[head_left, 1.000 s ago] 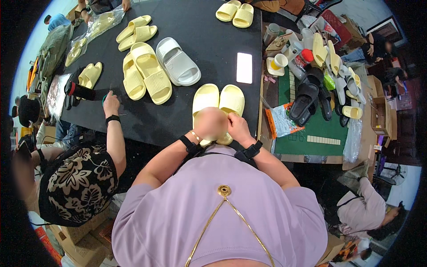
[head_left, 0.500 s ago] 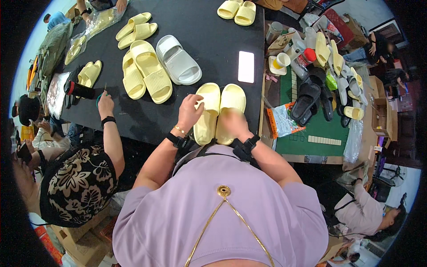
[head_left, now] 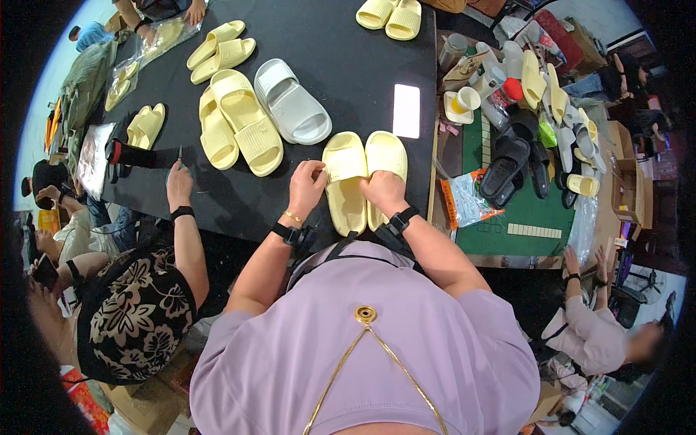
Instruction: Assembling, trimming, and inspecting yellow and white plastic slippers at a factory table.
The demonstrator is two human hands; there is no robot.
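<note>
A pair of pale yellow slide slippers lies in front of me at the table's near edge, toes pointing away. My right hand (head_left: 384, 191) is closed at the foot opening of the right slipper (head_left: 386, 151), its fingertips hidden under the strap. Beside the outer edge of the left slipper (head_left: 344, 156) is my left hand (head_left: 307, 187), fingers curled together; whether something small is pinched in them cannot be made out. Farther off to the left lie another yellow pair (head_left: 249, 130) and a pale grey pair (head_left: 293, 101).
More yellow slippers (head_left: 221, 52) lie on the black table (head_left: 326, 36). A bright white phone-like rectangle (head_left: 407, 111) is at right. The green-topped table (head_left: 475, 239) holds black slippers (head_left: 505, 163), cups and a plastic bag (head_left: 466, 199). A co-worker's hand (head_left: 178, 185) holds scissors at left.
My left hand has drawn back slightly from the left slipper's strap, its fingers more curled. My right hand has moved a little up toward the right slipper's strap. The co-worker's scissors now point upward.
</note>
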